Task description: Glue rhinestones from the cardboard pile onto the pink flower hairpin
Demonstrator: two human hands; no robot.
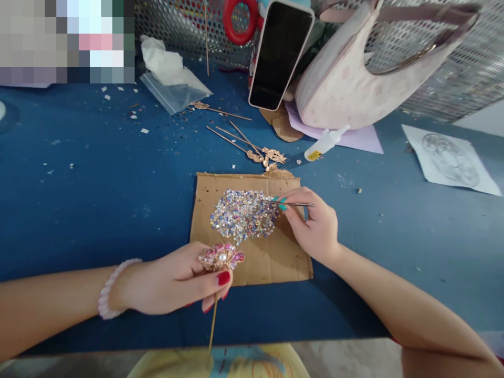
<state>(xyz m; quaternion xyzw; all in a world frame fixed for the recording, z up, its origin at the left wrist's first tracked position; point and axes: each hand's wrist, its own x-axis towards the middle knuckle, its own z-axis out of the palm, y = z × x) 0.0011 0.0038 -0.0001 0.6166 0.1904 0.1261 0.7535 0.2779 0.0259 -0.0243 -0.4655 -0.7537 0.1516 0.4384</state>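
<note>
My left hand (169,281) is closed on a hairpin (222,256), whose head carries pink stones and a white pearl; its gold stick points down past the table's front edge. A thin metal tool, likely tweezers (297,203), sits pinched in the fingers of my right hand (315,226). Its tip reaches the right side of a spread of small glittering rhinestones (244,215). They lie on a square of brown cardboard (260,265), beyond the hairpin. Whether the tip holds a stone is too small to tell.
Several gold hairpins (271,156) lie behind the cardboard. A white glue bottle (325,144) lies to their right. Farther back are a phone (281,55), a pale handbag (346,79), a plastic bag (173,94) and a metal mesh (181,31). A printed paper (449,160) lies at right.
</note>
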